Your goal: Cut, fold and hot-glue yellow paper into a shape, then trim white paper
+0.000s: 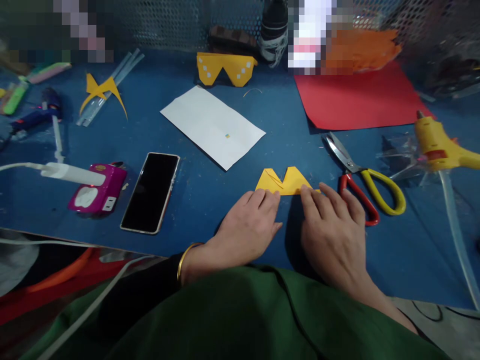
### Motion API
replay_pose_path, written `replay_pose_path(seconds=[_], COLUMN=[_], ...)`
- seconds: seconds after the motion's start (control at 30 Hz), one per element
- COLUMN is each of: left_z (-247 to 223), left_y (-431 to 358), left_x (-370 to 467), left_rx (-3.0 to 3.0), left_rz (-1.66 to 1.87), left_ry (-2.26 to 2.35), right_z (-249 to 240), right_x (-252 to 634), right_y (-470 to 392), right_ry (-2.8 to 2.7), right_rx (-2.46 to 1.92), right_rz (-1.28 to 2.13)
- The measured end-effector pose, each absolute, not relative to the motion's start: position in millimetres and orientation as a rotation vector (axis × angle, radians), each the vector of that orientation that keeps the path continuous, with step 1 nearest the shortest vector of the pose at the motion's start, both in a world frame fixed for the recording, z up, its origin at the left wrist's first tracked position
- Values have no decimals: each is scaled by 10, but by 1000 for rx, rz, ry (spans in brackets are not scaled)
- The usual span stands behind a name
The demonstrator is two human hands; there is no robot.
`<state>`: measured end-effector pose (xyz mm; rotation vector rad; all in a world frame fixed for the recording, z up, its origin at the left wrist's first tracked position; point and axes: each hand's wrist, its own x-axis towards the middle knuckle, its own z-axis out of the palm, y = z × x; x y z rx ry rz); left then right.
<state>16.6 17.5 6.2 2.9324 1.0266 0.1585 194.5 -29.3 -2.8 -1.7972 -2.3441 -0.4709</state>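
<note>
1. The yellow paper piece (293, 182) lies at the near edge of the table (202, 205), right of centre, between the two hands.
2. The left hand (249, 227) has its fingers stretched out over the piece's near left corner, thumb free; the right hand (333, 225) lays spread fingers on its near right part. Neither is clenched; both seem to press rather than grip.
3. Done, as far as shows: the paper is cut, with a V notch on its far side and a crease or flap at the notch's left.
4. Farther off stands a mask-shaped yellow piece (225, 60) with white squares; the near piece shows none on its visible part, so it looks less finished.
5. What is left I cannot tell for sure. The scissors (349, 166) lie just right, apparently not in use; the yellow glue gun (435, 137) rests farther right.
</note>
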Motion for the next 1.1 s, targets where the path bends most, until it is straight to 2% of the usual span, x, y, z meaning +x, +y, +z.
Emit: replay_pose_path(seconds=[0.2, 0.47, 1.1], left_z=[44, 71, 29], left_y=[172, 175, 75], left_x=[170, 173, -139], left_rx=[3009, 2967, 2936], left_rz=[84, 145, 260], left_ry=[955, 1027, 1286], right_z=[-59, -43, -138], right_x=[1796, 2029, 2027], right_y=[-257, -304, -345], right_ry=[-2440, -2394, -2252], right_rx=[-1506, -1816, -1872], right_rz=[-361, -559, -547])
